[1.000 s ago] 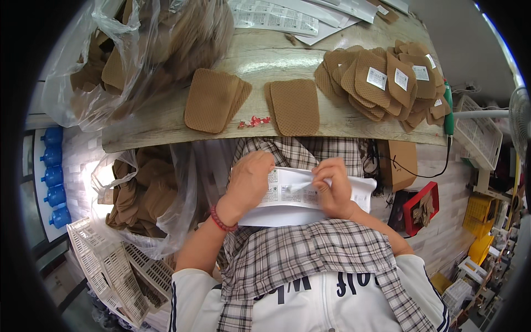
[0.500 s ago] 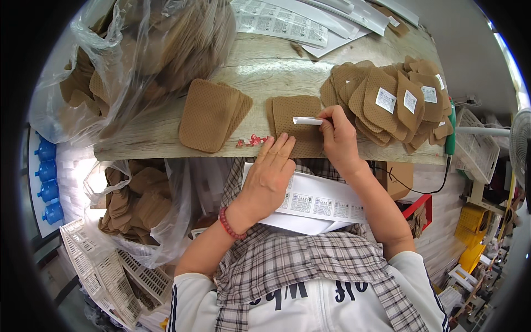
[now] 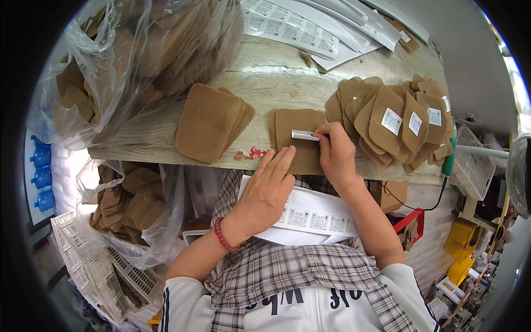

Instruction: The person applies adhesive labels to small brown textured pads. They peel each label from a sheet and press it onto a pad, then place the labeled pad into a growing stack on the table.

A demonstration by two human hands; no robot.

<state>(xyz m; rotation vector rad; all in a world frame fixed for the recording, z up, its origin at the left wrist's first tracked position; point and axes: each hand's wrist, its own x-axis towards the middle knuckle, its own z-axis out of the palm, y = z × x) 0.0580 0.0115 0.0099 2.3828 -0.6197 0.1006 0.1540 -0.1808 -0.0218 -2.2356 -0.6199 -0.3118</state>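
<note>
A small white label [image 3: 303,135] lies across a brown textured pad [image 3: 307,161] at the front of the table, the upper one of a small offset stack. My right hand [image 3: 338,157] is closed in a pinch on the label's right end. My left hand [image 3: 263,191] is open, fingers stretched, its fingertips at the pad's lower left edge. Below my hands, a white sheet of printed labels [image 3: 318,214] rests on my lap, partly hidden by my left hand. To the right is a pile of brown pads [image 3: 377,128], several bearing white labels.
Left of my hands lie unlabelled pads [image 3: 207,124] and red scraps [image 3: 254,152]. A clear plastic bag of pads [image 3: 182,44] fills the far left; another bag [image 3: 138,205] hangs below. Label sheets [image 3: 293,27] lie at the back. A green-handled tool [image 3: 449,157] stands at the right edge.
The view has shifted slightly. The label, earlier more curled, now shows some of its print above the pad. My right hand keeps its pinch, and my left hand stays at the pad's edge.
</note>
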